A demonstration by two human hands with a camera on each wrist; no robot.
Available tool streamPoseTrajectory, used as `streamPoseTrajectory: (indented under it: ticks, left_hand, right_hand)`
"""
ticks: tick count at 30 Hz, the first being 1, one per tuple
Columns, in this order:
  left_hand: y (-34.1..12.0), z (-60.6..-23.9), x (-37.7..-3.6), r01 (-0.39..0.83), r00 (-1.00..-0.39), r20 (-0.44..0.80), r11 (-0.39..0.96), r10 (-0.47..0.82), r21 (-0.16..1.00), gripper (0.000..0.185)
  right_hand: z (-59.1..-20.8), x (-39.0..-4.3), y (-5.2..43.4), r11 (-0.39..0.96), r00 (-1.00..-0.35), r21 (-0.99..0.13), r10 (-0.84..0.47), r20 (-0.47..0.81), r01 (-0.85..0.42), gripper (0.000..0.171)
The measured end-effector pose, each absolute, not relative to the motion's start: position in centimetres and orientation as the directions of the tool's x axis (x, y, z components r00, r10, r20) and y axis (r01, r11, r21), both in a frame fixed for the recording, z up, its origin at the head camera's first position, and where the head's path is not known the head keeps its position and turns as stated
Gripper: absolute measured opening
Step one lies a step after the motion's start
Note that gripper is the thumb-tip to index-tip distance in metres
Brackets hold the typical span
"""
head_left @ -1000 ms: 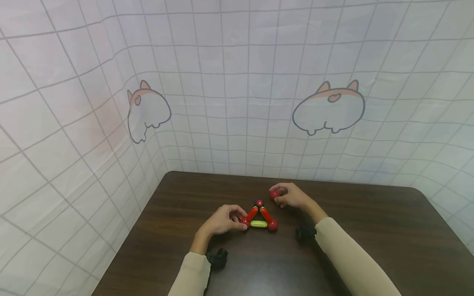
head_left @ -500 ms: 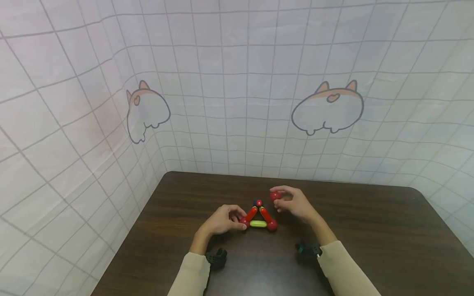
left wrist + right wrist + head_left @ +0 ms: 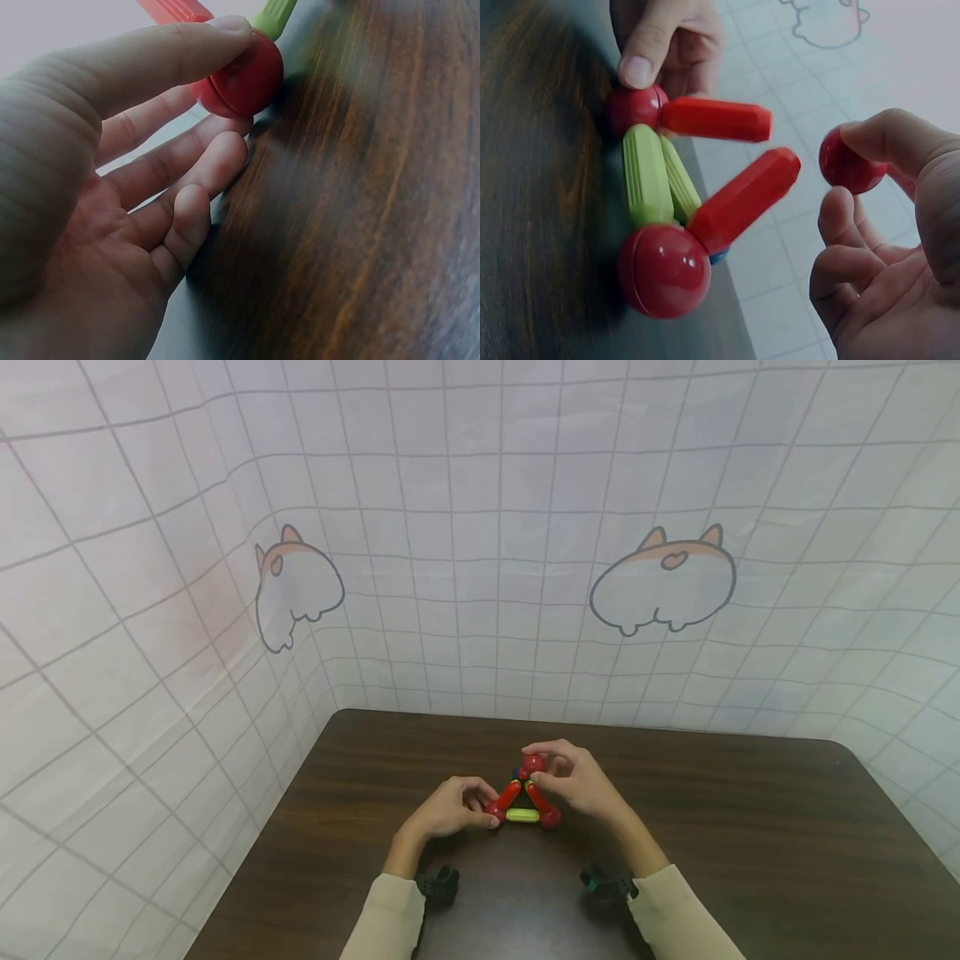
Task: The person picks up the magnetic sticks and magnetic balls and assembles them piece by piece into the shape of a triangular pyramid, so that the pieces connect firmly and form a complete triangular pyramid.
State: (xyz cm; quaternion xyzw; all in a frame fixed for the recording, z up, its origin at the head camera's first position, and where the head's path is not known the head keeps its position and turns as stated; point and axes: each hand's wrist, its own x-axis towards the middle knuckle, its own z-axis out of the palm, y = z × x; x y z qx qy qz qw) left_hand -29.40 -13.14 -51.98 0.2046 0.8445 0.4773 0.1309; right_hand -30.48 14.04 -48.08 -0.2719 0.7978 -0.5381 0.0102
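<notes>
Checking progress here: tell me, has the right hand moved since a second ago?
Yes. The right hand carried its red ball leftward, now over the triangle's top.

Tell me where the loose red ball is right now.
The red ball sits pinched in the right hand, in the head view just above the top of the stick triangle at mid table.

Loose ball point(image 3: 853, 161): glossy red sphere, pinched between thumb and fingertips of the right hand point(image 3: 573, 781), held in the air just beside the raised tips of the red rods.
Red rods point(image 3: 742, 197): two faceted sticks, rising slanted from the corner balls, tips near each other.
Green rod point(image 3: 645, 175): ribbed, lying flat on the table between the two corner balls.
Corner balls point(image 3: 664, 270): red, resting on the table; the far one point(image 3: 247, 75) is pinched by the left hand point(image 3: 450, 807).
</notes>
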Motion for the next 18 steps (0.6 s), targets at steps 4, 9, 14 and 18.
streamPoseTrajectory:
  ticks: [4,9,14,18]
  left_hand:
    - [-13.1,-52.0,-29.4,0.219,-0.883,-0.026,0.460,0.469,0.860,0.028]
    - [-13.2,-52.0,-29.3,0.218,-0.884,-0.027,0.462,0.467,0.860,0.027]
    - [-13.2,-52.0,-29.4,0.218,-0.883,-0.033,0.472,0.468,0.854,0.026]
    - [-13.2,-52.1,-29.4,0.216,-0.882,-0.038,0.474,0.469,0.854,0.027]
  right_hand:
    - [-48.1,-30.2,13.6,0.301,-0.859,-0.863,-0.446,0.250,-0.407,0.037]
    - [-48.2,-29.9,13.1,0.334,-0.870,-0.860,-0.441,0.220,-0.387,0.040]
    - [-46.7,-28.5,12.6,0.333,-0.873,-0.861,-0.433,0.222,-0.384,0.037]
    - [-45.4,-27.4,12.3,0.324,-0.877,-0.869,-0.430,0.217,-0.374,0.035]
